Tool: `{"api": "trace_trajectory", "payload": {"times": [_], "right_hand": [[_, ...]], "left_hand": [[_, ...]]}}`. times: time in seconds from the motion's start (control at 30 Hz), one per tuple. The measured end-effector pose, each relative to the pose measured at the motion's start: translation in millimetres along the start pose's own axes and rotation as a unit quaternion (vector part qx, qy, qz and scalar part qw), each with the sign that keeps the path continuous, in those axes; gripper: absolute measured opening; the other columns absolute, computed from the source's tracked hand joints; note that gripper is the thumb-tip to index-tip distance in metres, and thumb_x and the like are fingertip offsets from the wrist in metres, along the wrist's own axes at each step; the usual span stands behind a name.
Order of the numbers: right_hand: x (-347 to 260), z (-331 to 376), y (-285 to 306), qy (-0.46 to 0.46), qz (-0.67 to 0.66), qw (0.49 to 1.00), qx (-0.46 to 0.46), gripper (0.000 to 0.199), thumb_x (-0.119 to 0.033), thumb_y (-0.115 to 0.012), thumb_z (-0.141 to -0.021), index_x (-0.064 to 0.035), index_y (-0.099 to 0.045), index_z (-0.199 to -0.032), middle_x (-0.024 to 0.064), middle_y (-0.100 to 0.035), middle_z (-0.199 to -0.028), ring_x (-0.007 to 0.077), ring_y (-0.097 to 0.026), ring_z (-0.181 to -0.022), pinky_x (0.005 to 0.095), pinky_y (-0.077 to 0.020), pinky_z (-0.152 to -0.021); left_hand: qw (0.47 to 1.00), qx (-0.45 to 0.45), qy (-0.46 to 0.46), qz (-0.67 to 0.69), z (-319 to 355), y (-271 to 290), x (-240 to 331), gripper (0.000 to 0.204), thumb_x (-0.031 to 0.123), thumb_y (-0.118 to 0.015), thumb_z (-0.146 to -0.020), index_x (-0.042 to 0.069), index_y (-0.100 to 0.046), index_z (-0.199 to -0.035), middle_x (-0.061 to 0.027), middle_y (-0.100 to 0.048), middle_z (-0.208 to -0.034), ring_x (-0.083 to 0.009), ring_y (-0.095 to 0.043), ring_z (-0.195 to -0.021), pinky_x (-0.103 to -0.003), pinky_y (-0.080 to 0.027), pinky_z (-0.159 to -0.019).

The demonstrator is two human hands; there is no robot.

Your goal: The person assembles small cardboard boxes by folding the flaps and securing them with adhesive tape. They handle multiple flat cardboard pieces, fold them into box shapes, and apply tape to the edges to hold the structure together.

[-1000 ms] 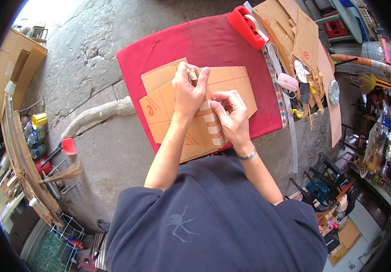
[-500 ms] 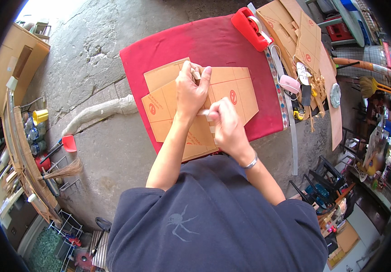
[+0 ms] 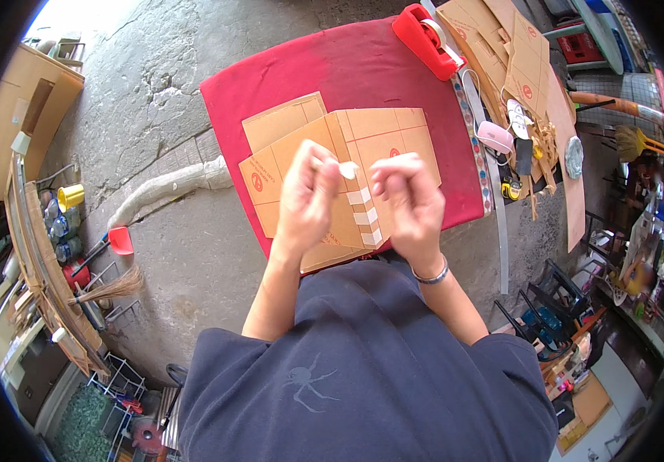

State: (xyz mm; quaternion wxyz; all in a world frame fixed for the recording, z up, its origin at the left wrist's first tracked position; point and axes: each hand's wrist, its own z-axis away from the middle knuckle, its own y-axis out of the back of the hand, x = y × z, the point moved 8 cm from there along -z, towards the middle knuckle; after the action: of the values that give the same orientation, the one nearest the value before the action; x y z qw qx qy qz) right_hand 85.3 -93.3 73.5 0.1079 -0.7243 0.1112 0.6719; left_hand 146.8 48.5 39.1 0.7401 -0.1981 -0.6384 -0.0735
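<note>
My left hand is closed in a pinch on a short piece of white tape, raised over a folded brown cardboard piece. Several white tape strips lie across the cardboard's seam, in a row running toward my body. To the right of that row hovers my right hand, its fingers loosely bent and apart, with nothing visible in them. Another cardboard piece shows from under the folded one at the upper left.
A red cloth covers the work surface. At its far right corner stands a red tape dispenser. Cardboard sheets, a pink device and a yellow tape measure lie to the right. A broom is at left.
My hands have drawn apart and lifted off the cardboard, the left moving nearer my body and the right outward. The seam with its tape strips now shows between them.
</note>
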Motion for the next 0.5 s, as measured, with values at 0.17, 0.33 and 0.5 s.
{"api": "trace_trajectory", "payload": {"times": [0.17,0.33,0.5], "right_hand": [[31.5,12.2,9.8,-0.081,0.244,0.966,-0.038,0.01,-0.002,-0.062,-0.094,0.0019,-0.065,-0.102,0.011,-0.06,-0.089,0.0178,-0.058,-0.07,0.0279,-0.0489,-0.064],[30.9,21.8,4.6,-0.071,0.226,0.972,0.002,0.008,-0.001,-0.065,-0.092,0.0021,-0.065,-0.099,0.0115,-0.061,-0.09,0.0229,-0.062,-0.072,0.0337,-0.0509,-0.064],[33.9,28.3,1.9,-0.044,0.243,0.969,0.019,0.007,-0.001,-0.065,-0.091,0.0019,-0.063,-0.097,0.0127,-0.061,-0.089,0.0245,-0.061,-0.074,0.035,-0.0501,-0.065]], "left_hand": [[0.983,0.133,-0.127,0.014,-40.8,51.0,-21.3,0.024,0.023,-0.048,-0.107,0.005,-0.05,-0.09,-0.0008,-0.055,-0.077,-0.0058,-0.048,-0.069,-0.023,-0.04,-0.061],[0.979,0.136,-0.116,-0.096,-65.4,6.7,-19.4,0.023,0.019,-0.072,-0.094,0.0,-0.059,-0.093,-0.0035,-0.062,-0.081,-0.0071,-0.052,-0.069,-0.026,-0.046,-0.064],[0.972,0.199,-0.071,-0.103,-61.1,7.0,-31.2,0.031,0.005,-0.075,-0.089,0.007,-0.045,-0.082,-0.0003,-0.059,-0.08,-0.004,-0.047,-0.072,-0.021,-0.041,-0.064]]}}
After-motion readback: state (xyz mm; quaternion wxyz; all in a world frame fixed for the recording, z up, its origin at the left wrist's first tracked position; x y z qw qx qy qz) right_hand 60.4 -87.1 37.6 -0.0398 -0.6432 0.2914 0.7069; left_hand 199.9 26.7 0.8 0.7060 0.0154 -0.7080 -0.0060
